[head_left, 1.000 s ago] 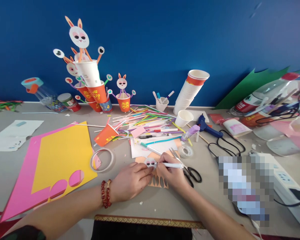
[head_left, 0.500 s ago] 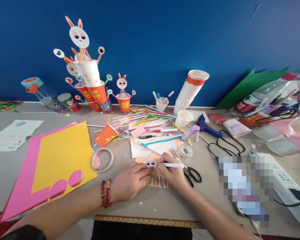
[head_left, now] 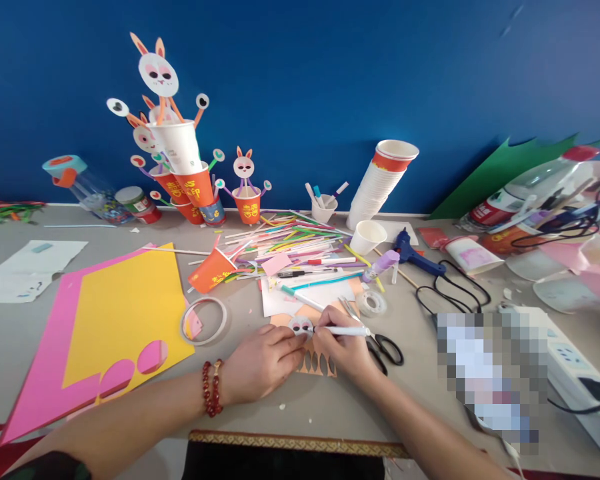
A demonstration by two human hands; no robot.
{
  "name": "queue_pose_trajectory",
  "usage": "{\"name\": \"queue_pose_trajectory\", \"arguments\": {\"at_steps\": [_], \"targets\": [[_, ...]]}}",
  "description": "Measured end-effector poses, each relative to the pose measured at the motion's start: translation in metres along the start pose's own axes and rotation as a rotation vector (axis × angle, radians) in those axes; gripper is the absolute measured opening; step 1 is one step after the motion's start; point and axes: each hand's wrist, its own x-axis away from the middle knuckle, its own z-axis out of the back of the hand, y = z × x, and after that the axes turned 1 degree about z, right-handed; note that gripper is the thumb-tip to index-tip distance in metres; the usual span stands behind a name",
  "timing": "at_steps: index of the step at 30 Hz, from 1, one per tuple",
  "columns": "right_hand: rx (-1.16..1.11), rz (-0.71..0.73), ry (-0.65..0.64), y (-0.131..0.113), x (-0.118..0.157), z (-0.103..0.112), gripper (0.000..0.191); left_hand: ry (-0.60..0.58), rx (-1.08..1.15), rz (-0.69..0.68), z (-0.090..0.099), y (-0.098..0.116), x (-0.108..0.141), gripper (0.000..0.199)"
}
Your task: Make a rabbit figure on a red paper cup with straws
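A small white paper disc (head_left: 300, 325) with pink patches and black eyes lies in front of me on orange paper with leaf-shaped cut-outs (head_left: 316, 364). The fingers of my left hand (head_left: 265, 360) are together on the disc's lower edge, holding it against the paper. My right hand (head_left: 344, 340) grips a white marker pen (head_left: 349, 331) whose tip meets the disc's right side. Scissors with black handles (head_left: 387, 349) lie beside my right hand, partly hidden by it. Just beyond the hands is a marker with a teal end (head_left: 294, 293).
Pink and yellow sheets (head_left: 125, 300) and a tape roll (head_left: 203, 321) lie left. Bunny-faced paper cups (head_left: 180, 147) stand back left, with coloured sticks (head_left: 295, 240) mid-table. To the right are stacked cups (head_left: 377, 187), a blue glue gun (head_left: 417, 257) and a power strip (head_left: 570, 367).
Both hands stay almost in place. The white marker pen has shifted very slightly at the disc; a black mark by its tip looks a little larger.
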Motion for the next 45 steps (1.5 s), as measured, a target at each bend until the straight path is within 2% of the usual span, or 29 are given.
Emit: {"name": "queue_pose_trajectory", "arguments": {"at_steps": [18,45], "targets": [[0.112,0.021,-0.025,0.0045,-0.0004,-0.0011,0.013,-0.019,-0.001,0.005,-0.0006,0.0001,0.0009,0.027],[0.100,0.010,-0.014,0.0033,-0.0003,-0.0017,0.013,-0.028,0.008,0.002,-0.0034,-0.0017,0.0032,0.028]]}}
